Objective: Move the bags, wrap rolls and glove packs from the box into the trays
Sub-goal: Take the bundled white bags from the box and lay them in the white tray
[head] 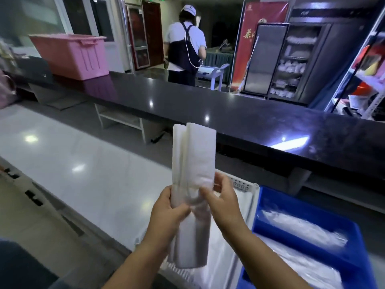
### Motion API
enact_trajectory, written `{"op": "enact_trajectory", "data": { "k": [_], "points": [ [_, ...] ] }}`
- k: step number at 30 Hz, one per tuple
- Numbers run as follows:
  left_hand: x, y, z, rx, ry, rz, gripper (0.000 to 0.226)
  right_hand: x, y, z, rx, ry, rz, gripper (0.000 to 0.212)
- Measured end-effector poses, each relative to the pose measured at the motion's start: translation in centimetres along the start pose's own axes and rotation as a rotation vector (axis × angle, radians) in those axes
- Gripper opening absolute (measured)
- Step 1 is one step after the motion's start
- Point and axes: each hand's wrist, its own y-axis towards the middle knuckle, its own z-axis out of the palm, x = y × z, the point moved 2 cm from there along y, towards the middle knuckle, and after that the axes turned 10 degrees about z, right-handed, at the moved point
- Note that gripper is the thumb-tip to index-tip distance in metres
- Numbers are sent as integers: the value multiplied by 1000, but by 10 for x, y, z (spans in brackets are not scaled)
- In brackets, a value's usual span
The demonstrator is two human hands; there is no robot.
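Between the fingertips of both hands stands a folded white bundle of bags (193,163), upright and raised off the trays. Left hand (166,211) is wrapped round its middle; right hand (220,203) pinches its edge, fingers curled closed on it. Just below sits the white tray (248,186); to the right, touching it, the blue tray (268,211) already holds clear plastic packs (302,228), probably gloves or bags, too blurred to tell. Carrying is the step in hand; next, lower the bundle flat into a tray and release.
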Motion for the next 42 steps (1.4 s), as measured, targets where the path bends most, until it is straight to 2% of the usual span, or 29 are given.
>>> {"op": "enact_trajectory", "data": {
  "k": [2,6,9,12,14,16,20,22,24,25,28,32,34,35,38,40,42],
  "points": [
    [10,7,10,52,-33,-59,39,-10,10,-10,53,58,125,24],
    [20,16,17,71,-47,-111,17,-34,25,-25,-4,46,282,24],
    [25,24,15,86,5,-149,28,-51,31,-25,-34,71,385,27],
    [35,35,11,47,189,-157,27,-64,35,-26,-94,35,432,29],
    [40,46,4,36,429,-119,29,-68,35,-33,-149,22,429,29],
    [45,55,-2,72,662,-38,30,-68,33,-43,-212,2,403,29],
    [55,59,-4,184,877,36,15,-65,31,-65,-343,-24,358,30],
    [60,56,-1,220,1076,216,31,-65,30,-72,-374,-12,366,32],
    [65,54,6,317,1216,424,48,-66,29,-75,-391,8,373,35],
    [70,53,9,415,1240,456,55,-66,28,-75,-398,17,372,37],
    [85,50,11,661,1194,354,68,-65,25,-73,-422,18,372,38],
    [97,50,8,800,1296,260,68,-65,21,-69,-423,28,390,40],
    [91,49,12,737,1202,277,59,-64,19,-66,-405,40,391,40],
    [85,48,14,671,1070,277,51,-64,19,-63,-389,44,384,39],
    [55,38,25,551,476,91,21,-60,18,-44,-325,82,347,32],
    [44,35,28,465,198,-57,19,-57,20,-29,-276,121,330,30],
    [36,38,19,346,100,-137,27,-53,25,-17,-196,115,310,26]
  ]
}}
